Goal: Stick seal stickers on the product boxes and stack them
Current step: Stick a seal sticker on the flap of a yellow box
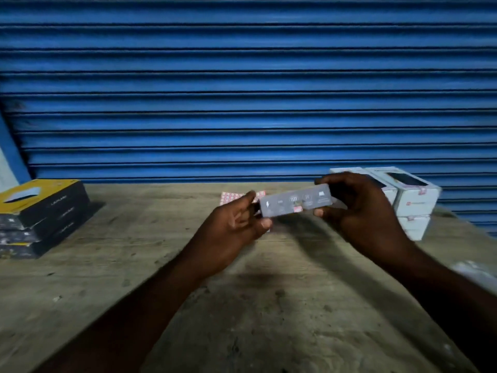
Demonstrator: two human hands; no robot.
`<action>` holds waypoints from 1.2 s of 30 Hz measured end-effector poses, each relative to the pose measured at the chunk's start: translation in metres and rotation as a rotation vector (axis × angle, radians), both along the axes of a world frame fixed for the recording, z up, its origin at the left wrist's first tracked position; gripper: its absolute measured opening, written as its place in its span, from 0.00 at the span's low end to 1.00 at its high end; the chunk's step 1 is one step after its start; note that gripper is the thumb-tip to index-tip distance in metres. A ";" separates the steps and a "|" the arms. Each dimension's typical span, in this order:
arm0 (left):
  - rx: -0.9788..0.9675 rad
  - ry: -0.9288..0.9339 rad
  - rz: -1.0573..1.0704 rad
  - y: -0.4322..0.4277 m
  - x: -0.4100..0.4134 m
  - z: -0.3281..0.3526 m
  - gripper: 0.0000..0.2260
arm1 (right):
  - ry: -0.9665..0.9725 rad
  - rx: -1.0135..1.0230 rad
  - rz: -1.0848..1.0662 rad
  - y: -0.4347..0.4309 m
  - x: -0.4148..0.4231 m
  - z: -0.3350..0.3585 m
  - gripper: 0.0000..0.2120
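Note:
I hold a small grey-white product box (294, 202) above the middle of the table, its long side with printed icons facing me. My left hand (236, 227) grips its left end between thumb and fingers. My right hand (360, 211) grips its right end, fingers over the top and thumb under. A small red-and-white seal sticker (297, 209) sits on the box's lower edge. A sheet of red-and-white stickers (231, 197) lies on the table behind my left hand, partly hidden.
A stack of white product boxes (414, 200) with red seals stands at the right rear of the worn wooden table (134, 265). Black-and-yellow boxes (40, 211) are stacked at the left. A blue roller shutter (242, 90) closes the back.

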State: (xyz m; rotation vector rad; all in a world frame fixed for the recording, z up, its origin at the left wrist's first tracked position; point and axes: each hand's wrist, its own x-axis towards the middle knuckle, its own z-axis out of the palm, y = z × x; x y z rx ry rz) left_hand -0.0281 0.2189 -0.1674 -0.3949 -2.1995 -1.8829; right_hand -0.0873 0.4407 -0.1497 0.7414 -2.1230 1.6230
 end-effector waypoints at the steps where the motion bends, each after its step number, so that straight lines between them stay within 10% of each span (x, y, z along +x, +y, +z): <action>1: 0.049 -0.030 -0.026 0.006 0.001 -0.002 0.15 | -0.002 0.001 -0.032 0.001 0.002 -0.005 0.23; 5: 0.211 -0.103 0.064 0.020 -0.004 -0.018 0.12 | 0.078 0.159 -0.154 0.010 0.008 -0.022 0.24; 19: -0.244 0.089 0.340 0.064 -0.044 -0.037 0.17 | 0.140 0.709 -0.253 0.035 0.011 -0.020 0.08; 36: -0.365 0.048 0.360 0.085 -0.056 -0.048 0.25 | 0.151 1.134 -0.458 0.029 0.007 -0.039 0.16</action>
